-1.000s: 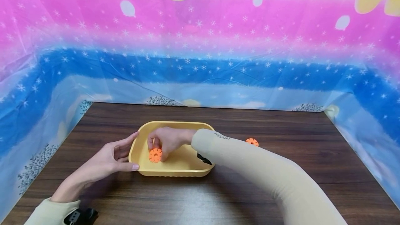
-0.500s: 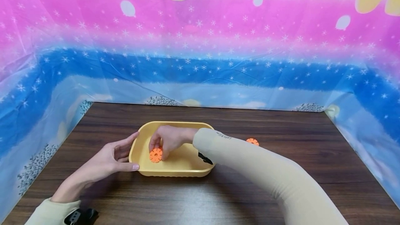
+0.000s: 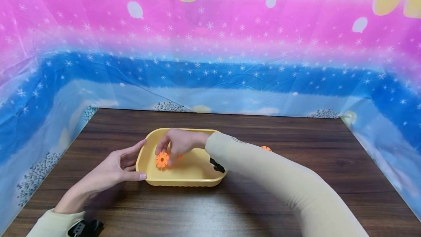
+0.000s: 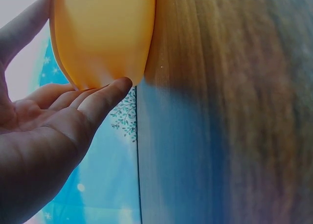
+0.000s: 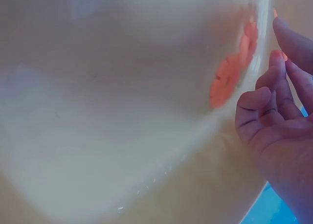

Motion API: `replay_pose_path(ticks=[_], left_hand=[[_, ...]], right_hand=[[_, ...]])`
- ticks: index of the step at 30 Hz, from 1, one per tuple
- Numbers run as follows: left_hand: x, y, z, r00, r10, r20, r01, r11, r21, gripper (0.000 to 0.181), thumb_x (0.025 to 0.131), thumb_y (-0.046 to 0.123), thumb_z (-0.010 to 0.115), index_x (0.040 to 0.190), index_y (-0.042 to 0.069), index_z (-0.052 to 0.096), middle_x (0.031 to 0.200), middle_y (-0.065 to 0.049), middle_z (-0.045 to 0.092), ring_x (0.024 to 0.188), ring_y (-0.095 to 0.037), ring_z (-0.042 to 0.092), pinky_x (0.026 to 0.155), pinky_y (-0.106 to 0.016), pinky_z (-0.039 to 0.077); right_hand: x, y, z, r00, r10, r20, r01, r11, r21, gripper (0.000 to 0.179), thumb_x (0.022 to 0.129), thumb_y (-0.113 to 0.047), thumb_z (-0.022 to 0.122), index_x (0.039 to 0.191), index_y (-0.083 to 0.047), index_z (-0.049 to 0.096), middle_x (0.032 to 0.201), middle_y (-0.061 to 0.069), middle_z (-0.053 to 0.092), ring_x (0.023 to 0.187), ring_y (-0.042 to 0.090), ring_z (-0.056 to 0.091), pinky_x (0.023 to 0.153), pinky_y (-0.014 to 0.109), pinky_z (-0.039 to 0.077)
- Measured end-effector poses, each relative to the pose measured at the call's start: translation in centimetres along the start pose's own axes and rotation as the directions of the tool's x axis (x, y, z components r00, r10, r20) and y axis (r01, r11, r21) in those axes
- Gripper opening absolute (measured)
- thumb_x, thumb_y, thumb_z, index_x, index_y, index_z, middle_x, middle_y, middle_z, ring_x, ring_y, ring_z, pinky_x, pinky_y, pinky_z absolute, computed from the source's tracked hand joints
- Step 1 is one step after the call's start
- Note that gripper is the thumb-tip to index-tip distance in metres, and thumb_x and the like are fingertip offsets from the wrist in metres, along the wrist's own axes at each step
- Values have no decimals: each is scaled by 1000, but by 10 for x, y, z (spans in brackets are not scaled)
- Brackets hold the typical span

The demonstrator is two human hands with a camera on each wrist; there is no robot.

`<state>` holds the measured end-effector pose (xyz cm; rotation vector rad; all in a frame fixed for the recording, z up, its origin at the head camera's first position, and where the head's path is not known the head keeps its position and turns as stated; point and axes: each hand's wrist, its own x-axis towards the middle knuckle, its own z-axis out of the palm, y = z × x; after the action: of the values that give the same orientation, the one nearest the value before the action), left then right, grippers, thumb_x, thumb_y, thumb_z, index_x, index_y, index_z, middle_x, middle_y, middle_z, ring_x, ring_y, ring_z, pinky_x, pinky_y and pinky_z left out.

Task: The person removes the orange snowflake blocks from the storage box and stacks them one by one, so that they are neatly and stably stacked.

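My right hand (image 3: 181, 143) reaches into the yellow basin (image 3: 194, 182) and pinches an orange notched disc (image 3: 162, 160) between thumb and fingers. The disc's round face, with a hole in its middle, is turned toward the head camera. Just behind the fingers shows a small bit of another orange piece (image 3: 179, 156), mostly hidden. In the right wrist view, orange notched shapes (image 5: 226, 79) appear against the pale basin surface. At the basin's left end my left hand (image 3: 113, 165) rests its extended fingers against the outer wall, with the thumb straight at the near corner of the rim.
One more orange disc (image 3: 266, 149) lies on the dark wooden table (image 3: 158, 211) right of the basin, partly covered by the right sleeve (image 3: 263, 164). A patterned pink and blue cloth (image 3: 210, 39) hangs around the back and sides.
My right hand has lifted slightly with the pinched disc, which moved a little up and left. A bit of orange now shows behind the fingers. The left hand and basin stay put.
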<state>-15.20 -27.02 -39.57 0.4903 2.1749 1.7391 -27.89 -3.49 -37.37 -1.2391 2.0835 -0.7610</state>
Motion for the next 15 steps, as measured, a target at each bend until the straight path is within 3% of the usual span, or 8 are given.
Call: replay_pose_path(ticks=[9, 15], left_hand=[[1, 0, -1, 1000, -11, -5, 11, 1000, 10, 102, 92, 5, 82, 167, 0, 15, 172, -26, 12, 149, -45, 30, 102, -26, 51], [1, 0, -1, 1000, -10, -4, 10, 1000, 6, 102, 92, 5, 82, 168, 0, 14, 172, -26, 12, 149, -45, 31, 102, -26, 51]], right_hand=[[-9, -4, -8, 999, 26, -39, -22, 995, 98, 41, 82, 11, 84, 121, -3, 77, 105, -3, 74, 102, 11, 62, 84, 21, 54], [-15, -8, -15, 999, 29, -35, -24, 992, 123, 40, 83, 8, 86, 120, -3, 77, 104, 0, 72, 97, 22, 61, 73, 22, 50]])
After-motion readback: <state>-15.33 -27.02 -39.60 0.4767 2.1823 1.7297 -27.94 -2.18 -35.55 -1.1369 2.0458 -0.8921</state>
